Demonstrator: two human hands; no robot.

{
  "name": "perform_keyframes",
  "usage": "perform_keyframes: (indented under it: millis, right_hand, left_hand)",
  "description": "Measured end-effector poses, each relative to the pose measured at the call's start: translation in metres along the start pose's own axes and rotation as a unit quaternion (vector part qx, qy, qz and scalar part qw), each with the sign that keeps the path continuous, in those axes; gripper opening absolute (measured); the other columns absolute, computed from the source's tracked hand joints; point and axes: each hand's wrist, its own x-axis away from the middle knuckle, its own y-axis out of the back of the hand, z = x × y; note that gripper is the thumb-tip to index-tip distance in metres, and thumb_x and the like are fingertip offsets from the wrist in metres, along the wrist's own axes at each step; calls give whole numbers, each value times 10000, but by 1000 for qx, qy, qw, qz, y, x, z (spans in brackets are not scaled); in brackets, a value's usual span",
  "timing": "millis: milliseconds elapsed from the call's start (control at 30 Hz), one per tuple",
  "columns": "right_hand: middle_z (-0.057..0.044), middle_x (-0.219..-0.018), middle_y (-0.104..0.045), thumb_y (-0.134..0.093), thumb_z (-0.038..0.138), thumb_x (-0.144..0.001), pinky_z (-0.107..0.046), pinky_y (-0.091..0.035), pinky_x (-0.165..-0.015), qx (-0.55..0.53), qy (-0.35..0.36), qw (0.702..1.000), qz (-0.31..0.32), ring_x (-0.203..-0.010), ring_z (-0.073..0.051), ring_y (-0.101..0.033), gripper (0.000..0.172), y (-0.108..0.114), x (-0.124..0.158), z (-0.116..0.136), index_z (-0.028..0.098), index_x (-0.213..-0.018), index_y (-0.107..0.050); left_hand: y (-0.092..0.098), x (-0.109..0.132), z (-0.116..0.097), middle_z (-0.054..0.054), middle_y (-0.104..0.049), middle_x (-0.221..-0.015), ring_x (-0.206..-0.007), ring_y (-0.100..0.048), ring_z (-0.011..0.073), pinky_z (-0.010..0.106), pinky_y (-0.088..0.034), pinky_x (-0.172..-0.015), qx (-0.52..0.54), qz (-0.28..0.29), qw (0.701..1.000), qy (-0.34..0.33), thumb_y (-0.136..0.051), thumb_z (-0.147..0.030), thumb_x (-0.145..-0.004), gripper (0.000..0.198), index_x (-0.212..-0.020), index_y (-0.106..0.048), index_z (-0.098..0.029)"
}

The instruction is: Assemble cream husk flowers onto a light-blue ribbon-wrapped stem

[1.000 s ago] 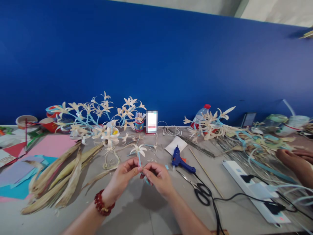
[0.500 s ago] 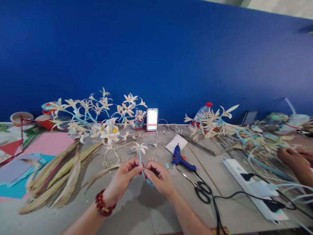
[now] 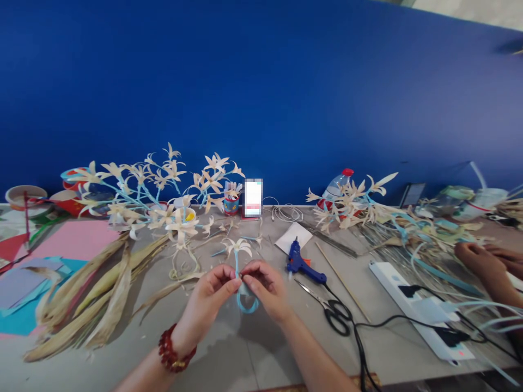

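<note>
Pale flower [image 3: 237, 247] rises above the left hand [image 3: 217, 285] pinching its stem [image 3: 237, 264]; right hand [image 3: 266, 288] pinches blue strip [image 3: 247, 311].

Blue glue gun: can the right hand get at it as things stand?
Probably yes: the glue gun lies to the right of the right hand, with nothing visible between. But that hand seems to hold the blue strip below the flower, so it would likely need freeing first.
</note>
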Motion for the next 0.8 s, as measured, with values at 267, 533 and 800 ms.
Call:
perform_keyframes:
  millis: [267, 533, 800]
  right_hand:
    - [-17, -735, -621, -597, 377, -833, -246, -447, -623, 19, 0, 999, -42, -666, -142, -562, 199, 0, -3, 1, 185, -815, -642]
    - [-17, -752, -632, -558, 365, -865, -223, -428, -567, 108, -40, 991, -74, -655, -136, -556, 180, 35, 0, 31, 197, -852, -622]
    - [-83, -1005, -640, -532, 363, -858, -345, -473, -779, 476, -41, 871, -118, -885, -234, -611, 218, 116, 25, 21, 210, -995, -605]
  left_hand:
    - [1, -7, -4, -9, -615, -731, -685, -542, 114, 217, -433, -673, 93, 3, 993, 78, -755, -271, -701, 168, -742, -628, -169]
    - [9, -11, 7, -8, -625, -737, -680, -539, 117, 209, -419, -654, 1, 22, 997, 68, -747, -304, -709, 180, -751, -633, -172]
    - [6, 4, -9, -17, -570, -682, -615, -473, 106, 215, -378, -603, -32, 49, 998, 31, -733, -315, -724, 204, -739, -586, -175]
